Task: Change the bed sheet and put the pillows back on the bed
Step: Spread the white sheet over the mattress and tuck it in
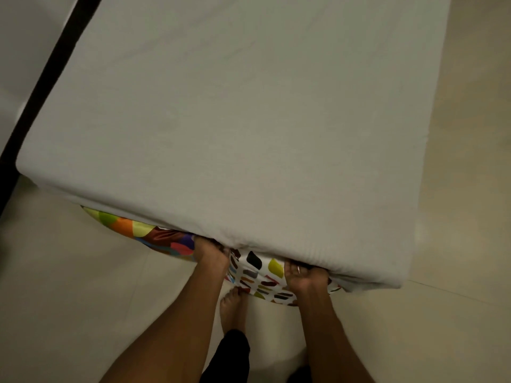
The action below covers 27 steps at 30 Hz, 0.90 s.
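Note:
A white sheet [235, 120] covers the mattress, which fills most of the head view. Under the mattress's near end lies a glossy cloth with many coloured patches [260, 275], partly hidden. My left hand [211, 254] reaches under the near edge of the mattress, its fingers out of sight beneath it. My right hand [304, 276] grips the same edge further right, fingers curled under the white sheet, a ring showing. No pillows are in view.
A dark bed frame bar [47, 78] runs along the mattress's left side. Pale tiled floor [83, 286] surrounds the bed end. My bare foot [233, 308] stands on the floor just below the patterned cloth.

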Each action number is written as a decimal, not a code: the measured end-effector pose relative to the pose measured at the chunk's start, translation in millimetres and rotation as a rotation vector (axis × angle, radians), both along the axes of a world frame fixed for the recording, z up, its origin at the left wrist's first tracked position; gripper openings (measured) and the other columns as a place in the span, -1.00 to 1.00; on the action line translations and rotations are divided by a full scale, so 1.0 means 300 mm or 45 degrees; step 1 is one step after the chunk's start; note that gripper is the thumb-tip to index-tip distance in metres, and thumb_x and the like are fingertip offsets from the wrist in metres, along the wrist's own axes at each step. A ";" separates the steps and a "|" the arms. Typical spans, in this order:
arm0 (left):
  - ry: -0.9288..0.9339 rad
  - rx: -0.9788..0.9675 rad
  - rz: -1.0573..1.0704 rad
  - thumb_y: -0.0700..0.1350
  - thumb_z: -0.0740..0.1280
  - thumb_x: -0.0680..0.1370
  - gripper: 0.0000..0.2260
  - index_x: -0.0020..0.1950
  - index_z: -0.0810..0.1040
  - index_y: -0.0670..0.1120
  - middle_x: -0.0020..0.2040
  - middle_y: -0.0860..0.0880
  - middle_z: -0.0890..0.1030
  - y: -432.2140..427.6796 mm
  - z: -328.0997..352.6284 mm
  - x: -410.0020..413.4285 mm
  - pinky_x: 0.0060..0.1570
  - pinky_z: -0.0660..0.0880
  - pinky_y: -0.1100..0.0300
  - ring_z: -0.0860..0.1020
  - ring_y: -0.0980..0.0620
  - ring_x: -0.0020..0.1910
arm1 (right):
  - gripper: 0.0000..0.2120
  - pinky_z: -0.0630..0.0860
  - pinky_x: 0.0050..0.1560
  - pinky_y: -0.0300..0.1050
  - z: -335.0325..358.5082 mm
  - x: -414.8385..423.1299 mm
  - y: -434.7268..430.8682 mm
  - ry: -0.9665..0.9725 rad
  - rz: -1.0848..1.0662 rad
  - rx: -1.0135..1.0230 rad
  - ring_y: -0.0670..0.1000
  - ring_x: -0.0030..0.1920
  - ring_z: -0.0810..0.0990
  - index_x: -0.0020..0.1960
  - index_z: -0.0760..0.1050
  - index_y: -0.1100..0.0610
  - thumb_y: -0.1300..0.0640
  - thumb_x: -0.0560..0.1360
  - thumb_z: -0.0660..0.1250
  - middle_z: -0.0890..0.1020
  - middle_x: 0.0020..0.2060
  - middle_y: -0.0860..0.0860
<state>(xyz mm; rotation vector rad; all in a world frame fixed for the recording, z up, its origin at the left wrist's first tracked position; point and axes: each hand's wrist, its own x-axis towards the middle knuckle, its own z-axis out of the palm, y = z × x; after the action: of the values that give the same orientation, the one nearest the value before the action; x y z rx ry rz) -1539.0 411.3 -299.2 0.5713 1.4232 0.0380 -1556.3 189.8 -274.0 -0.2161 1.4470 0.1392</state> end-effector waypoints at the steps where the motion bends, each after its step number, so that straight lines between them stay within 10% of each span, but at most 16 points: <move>1: 0.061 0.044 0.026 0.13 0.14 0.70 -0.62 -0.11 0.61 -0.05 -0.35 -0.04 0.66 -0.018 0.046 0.000 -0.29 0.63 0.18 0.61 0.05 -0.42 | -0.64 0.52 0.30 0.08 -0.005 -0.013 -0.016 -0.002 0.040 -0.034 0.07 0.27 0.60 0.42 0.49 0.12 0.01 0.70 0.18 0.48 0.51 0.06; 3: 0.095 0.106 0.009 0.09 0.08 0.73 -0.60 -0.27 0.42 0.02 -0.52 0.07 0.44 -0.033 0.101 -0.013 -0.55 0.39 0.31 0.36 0.14 -0.61 | -0.71 0.53 0.36 0.04 0.022 -0.037 -0.066 -0.004 0.184 -0.012 0.06 0.25 0.63 0.30 0.49 0.18 0.06 0.72 0.13 0.61 0.36 0.08; 6: 0.204 0.192 0.036 -0.01 0.13 0.72 -0.69 -0.18 0.49 -0.02 -0.33 0.03 0.54 -0.112 0.183 -0.042 -0.43 0.43 0.24 0.46 0.11 -0.44 | -0.72 0.72 -0.14 -0.06 0.041 -0.101 -0.180 0.078 0.257 -0.110 0.10 -0.26 0.76 0.21 0.51 0.31 0.15 0.73 0.11 0.75 -0.20 0.15; 10: 0.150 -0.101 -0.216 -0.20 0.20 0.67 -0.73 -0.23 0.35 -0.05 -0.47 0.04 0.36 -0.311 0.261 -0.110 -0.59 0.21 0.27 0.27 0.10 -0.56 | -0.75 0.59 -0.24 -0.40 0.093 -0.198 -0.330 -0.004 0.318 -0.263 -0.20 -0.21 0.69 0.31 0.50 0.34 0.24 0.67 0.32 0.68 0.08 0.19; 12: 0.088 -0.315 -0.413 -0.15 0.19 0.71 -0.74 -0.18 0.44 -0.12 -0.39 -0.04 0.53 -0.437 0.293 -0.138 -0.48 0.36 0.23 0.48 0.06 -0.47 | -0.74 0.55 -0.16 -0.45 0.112 -0.191 -0.398 -0.102 0.289 -0.225 -0.31 -0.18 0.67 0.38 0.45 0.34 0.33 0.71 0.22 0.63 0.10 0.13; 15: 0.082 -0.524 -0.467 0.04 0.22 0.71 -0.65 0.21 0.55 -0.24 0.18 -0.26 0.67 -0.640 0.309 -0.139 0.07 0.61 -0.09 0.67 -0.21 0.12 | -0.76 0.70 -0.17 -0.17 0.135 -0.139 -0.450 -0.059 0.369 -0.401 0.05 0.14 0.68 0.29 0.51 0.26 0.33 0.71 0.13 0.60 0.16 0.21; 18: 0.019 -0.595 -0.223 0.19 0.20 0.67 -0.48 0.34 0.53 -0.24 0.27 -0.28 0.61 -0.769 0.334 -0.092 0.20 0.54 -0.18 0.58 -0.26 0.25 | -0.69 0.67 0.15 0.13 0.126 -0.086 -0.479 0.005 0.217 -0.313 0.21 0.22 0.61 0.28 0.56 0.22 0.11 0.68 0.16 0.60 0.21 0.20; 24: -0.023 -0.530 0.110 0.29 0.20 0.59 -0.47 0.24 0.65 -0.09 0.03 -0.24 0.74 -0.857 0.297 -0.028 -0.20 0.66 -0.17 0.64 -0.28 0.10 | -0.70 0.62 -0.23 -0.10 0.121 0.015 -0.517 -0.151 0.269 -0.363 0.07 -0.24 0.69 -0.09 0.69 0.02 -0.02 0.61 0.21 0.71 -0.18 0.01; 27: -0.092 -0.446 0.178 0.33 0.14 0.60 -0.46 0.19 0.70 -0.03 0.07 -0.20 0.73 -0.890 0.308 -0.001 -0.09 0.66 -0.23 0.66 -0.29 0.08 | -0.56 0.51 -0.22 -0.14 0.105 0.027 -0.526 -0.264 0.255 -0.355 0.06 -0.25 0.64 -0.24 0.70 -0.03 0.07 0.63 0.12 0.68 -0.23 -0.04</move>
<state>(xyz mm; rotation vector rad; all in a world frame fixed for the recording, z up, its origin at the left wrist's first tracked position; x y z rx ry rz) -1539.3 144.4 -206.9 0.1799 1.3581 -0.0771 -1548.2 32.0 -242.5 -0.5876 1.2327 0.0746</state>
